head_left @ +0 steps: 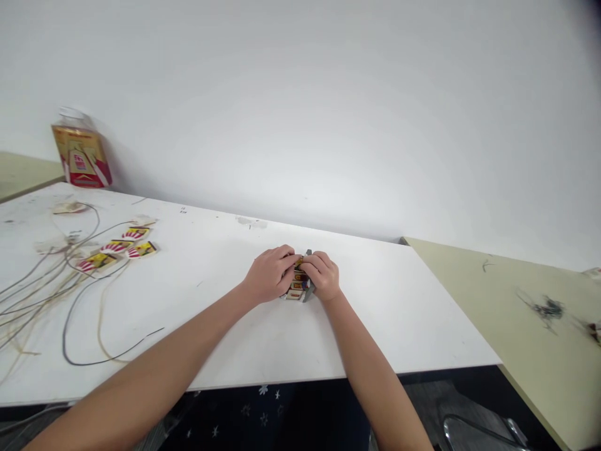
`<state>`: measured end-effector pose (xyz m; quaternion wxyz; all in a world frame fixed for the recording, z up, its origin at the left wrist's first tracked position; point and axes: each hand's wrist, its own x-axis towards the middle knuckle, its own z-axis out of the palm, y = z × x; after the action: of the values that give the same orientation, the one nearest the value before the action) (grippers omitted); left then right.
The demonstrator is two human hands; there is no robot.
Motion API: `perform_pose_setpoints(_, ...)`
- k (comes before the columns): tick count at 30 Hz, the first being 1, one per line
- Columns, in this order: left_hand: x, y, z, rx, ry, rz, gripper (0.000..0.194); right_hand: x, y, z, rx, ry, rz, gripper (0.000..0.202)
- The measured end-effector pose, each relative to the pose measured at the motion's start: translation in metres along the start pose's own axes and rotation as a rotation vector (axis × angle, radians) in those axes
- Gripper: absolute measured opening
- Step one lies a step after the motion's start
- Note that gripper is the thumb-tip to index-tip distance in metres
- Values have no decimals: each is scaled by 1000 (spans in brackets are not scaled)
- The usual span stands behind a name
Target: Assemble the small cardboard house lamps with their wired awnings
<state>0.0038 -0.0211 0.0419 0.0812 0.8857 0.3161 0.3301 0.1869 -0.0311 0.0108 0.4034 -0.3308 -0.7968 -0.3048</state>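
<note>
Near the middle of the white table, a small printed object [297,287] with red, yellow and white bands and grey edges lies between my hands. My left hand [272,274] holds its left side with curled fingers, and the fingertips rest on its top end. From the right, my right hand [322,274] grips it, fingers bent over the upper right edge. The fingers of both hands nearly meet over its top, so that part is mostly hidden. Its lower bands show between the hands.
Several yellow, red and white printed pieces [141,250] lie at the left of the white table [225,338], among long thin wires [66,326]. A gold and red container [82,156] stands by the wall. Tangled dark wire [549,308] lies on the cream table [511,294].
</note>
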Motion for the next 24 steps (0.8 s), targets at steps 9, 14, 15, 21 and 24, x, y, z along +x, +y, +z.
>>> perform_pose_setpoints(9,-1,-2,5,-18,42,6,31,1,-3,-2,71,11,59,15)
perform_pose_setpoints(14,-1,0,2,-36,39,-12,30,2,-2,-2,125,-39,107,17)
perform_pose_setpoints(15,-1,0,1,-47,32,-22,30,1,-1,-1,133,-51,127,17)
perform_pose_setpoints(21,-1,-1,1,-95,23,-50,32,-7,3,5,178,-86,214,18)
perform_pose_setpoints(24,-1,-2,1,-121,25,-46,32,-6,4,6,214,-92,198,17)
